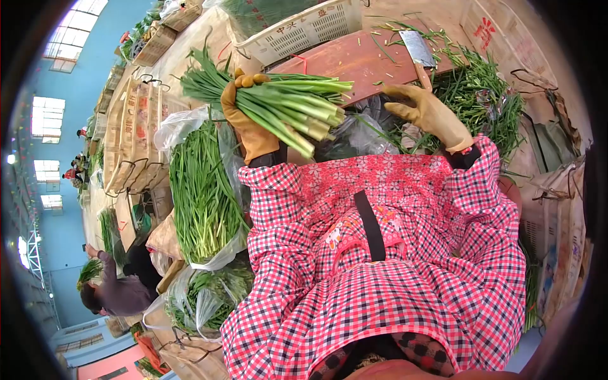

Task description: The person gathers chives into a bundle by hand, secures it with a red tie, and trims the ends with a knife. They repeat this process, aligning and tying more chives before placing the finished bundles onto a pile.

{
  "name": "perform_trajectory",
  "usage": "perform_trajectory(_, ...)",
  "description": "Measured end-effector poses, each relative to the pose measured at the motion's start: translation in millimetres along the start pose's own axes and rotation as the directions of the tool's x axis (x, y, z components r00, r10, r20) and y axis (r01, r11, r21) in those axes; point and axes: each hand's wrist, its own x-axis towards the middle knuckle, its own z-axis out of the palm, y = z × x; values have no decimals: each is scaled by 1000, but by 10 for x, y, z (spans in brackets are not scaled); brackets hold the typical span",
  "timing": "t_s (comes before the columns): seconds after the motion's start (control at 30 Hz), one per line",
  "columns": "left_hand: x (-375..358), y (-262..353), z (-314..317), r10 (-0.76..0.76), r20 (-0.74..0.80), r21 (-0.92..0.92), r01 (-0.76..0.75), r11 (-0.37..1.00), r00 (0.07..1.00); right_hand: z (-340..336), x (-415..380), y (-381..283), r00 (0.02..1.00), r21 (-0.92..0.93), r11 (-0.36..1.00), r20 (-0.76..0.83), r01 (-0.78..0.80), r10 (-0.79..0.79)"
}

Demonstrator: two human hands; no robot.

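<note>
My left hand [246, 117], in a tan-brown glove, is wrapped round a bunch of garlic chives [278, 101]. The pale cut ends point right, and the leafy tips stick out to the left past the fist. My right hand [434, 115], gloved alike, is held with thumb and fingers apart and nothing in it, just right of the stalk ends. Behind it a cleaver [418, 54] lies on a reddish wooden board [335, 54], its wooden handle toward my right hand. Small cut bits are scattered on the board.
A plastic-lined pack of chives [206, 190] stands at my left, with another bagged pile [212, 294] nearer. Loose green trimmings [478, 95] heap up at right. A white crate [304, 31] sits behind the board. Another person [123, 285] works at far left, holding greens.
</note>
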Motion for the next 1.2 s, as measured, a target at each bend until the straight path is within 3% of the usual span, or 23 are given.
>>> perform_trajectory(0.03,-32,-28,44,-42,37,-91,46,995,998,120,-24,-154,999,385,922,-45,30,-14)
perform_trajectory(0.07,-58,-63,84,-82,78,-180,95,979,994,216,77,-194,987,495,863,55,104,-150)
perform_trajectory(0.1,-75,-95,108,-118,123,-266,147,953,985,384,105,-366,986,536,834,13,132,-165)
perform_trajectory(0.17,-91,-136,101,-162,156,-308,204,929,974,608,68,-632,996,661,751,65,7,-65)
perform_trajectory(0.27,-76,-143,89,-213,207,-352,276,894,955,724,-42,-661,909,124,923,-266,363,-322)
perform_trajectory(0.37,-70,-92,30,-218,234,-395,298,869,947,563,-302,-442,976,542,832,-219,116,6)
perform_trajectory(0.4,-94,-84,71,-201,208,-403,271,874,957,488,-336,-351,947,589,801,-304,103,102)
perform_trajectory(0.43,-83,-56,22,-186,192,-421,252,872,964,400,-352,-240,934,502,865,-309,1,178)
perform_trajectory(0.5,-29,13,-85,-153,158,-450,209,868,975,339,-385,-148,948,471,870,-184,-146,259)
perform_trajectory(0.6,-15,25,-158,-149,155,-468,205,860,977,526,-330,-400,914,424,845,-369,326,-168)
perform_trajectory(0.7,-65,3,-149,-148,150,-461,202,864,977,585,-236,-737,784,112,830,-416,547,-460)
perform_trajectory(0.73,-85,-11,-115,-144,139,-472,193,860,980,631,-229,-908,759,85,831,-466,550,-455)
perform_trajectory(0.83,-138,-115,-39,-89,187,-456,167,874,978,872,-121,-1030,947,343,910,-292,233,-132)
perform_trajectory(0.87,-166,-150,-23,-66,215,-442,157,883,974,931,-67,-1058,960,488,843,-260,225,-105)
perform_trajectory(0.97,-253,-208,37,-119,232,-266,181,947,965,1117,67,-963,931,503,812,-342,297,-129)
perform_trajectory(1.0,-259,-181,3,-146,236,-272,210,939,961,1075,38,-1006,904,232,927,-383,295,-192)
perform_trajectory(1.03,-261,-151,-22,-165,260,-263,234,936,951,1081,34,-971,872,16,940,-381,340,-309)
perform_trajectory(1.1,-248,-94,-38,-205,312,-242,286,927,928,1073,97,-840,795,-407,825,-302,391,-526)
perform_trajectory(1.17,-292,-58,-21,-210,187,-131,236,963,960,1150,156,-701,823,-194,904,-375,380,-427)
perform_trajectory(1.2,-314,-67,38,-189,124,-65,198,978,974,1017,117,-710,793,-441,826,-329,352,-514)
